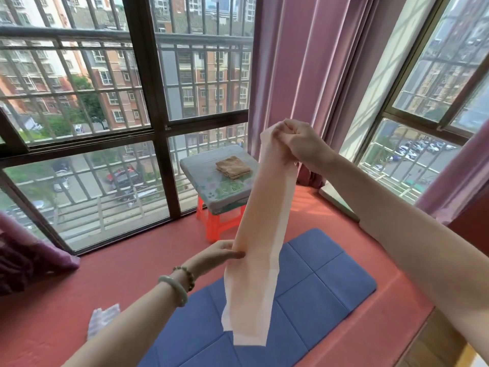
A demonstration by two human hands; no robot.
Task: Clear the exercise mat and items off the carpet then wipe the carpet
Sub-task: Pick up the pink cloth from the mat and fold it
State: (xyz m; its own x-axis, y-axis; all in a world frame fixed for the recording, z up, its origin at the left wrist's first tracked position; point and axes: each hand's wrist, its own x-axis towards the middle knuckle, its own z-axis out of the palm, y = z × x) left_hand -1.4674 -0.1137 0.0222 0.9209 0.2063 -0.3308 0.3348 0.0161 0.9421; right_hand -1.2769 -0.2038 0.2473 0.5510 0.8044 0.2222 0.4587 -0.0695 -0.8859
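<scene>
1. The right hand (pixel 299 144) is raised high, and its fingers are curled tightly round the top end of a long peach band (pixel 264 234).
2. The left hand (pixel 219 254) is held lower and nearer the body. The left edge of the band is pinched about halfway down between its thumb and fingertips.
3. The band hangs in the air from the right hand, past the left hand, and is seen as a flat, slightly tilted strip. Its free lower end dangles below the left hand, and whether it touches anything there cannot be told.
4. Two bracelets are worn on the left wrist: a pale smooth bangle (pixel 174 290) and a beaded bracelet (pixel 188 276) just beyond it.
5. A blue exercise mat (pixel 317 287) is spread flat on the red carpet (pixel 119 274) beneath both hands, behind the hanging band. Fold lines are seen across it.
6. A pale crumpled item (pixel 102 320) lies on the carpet to the left of the left forearm, apart from the mat.
7. Beyond the left hand, an orange stool (pixel 214 223) stands on the carpet by the window (pixel 79 102). A flowered cushion (pixel 209 178) is laid on the stool, and a folded brown cloth (pixel 232 167) rests on the cushion.
8. A pink curtain (pixel 304 62) hangs behind the right hand.
</scene>
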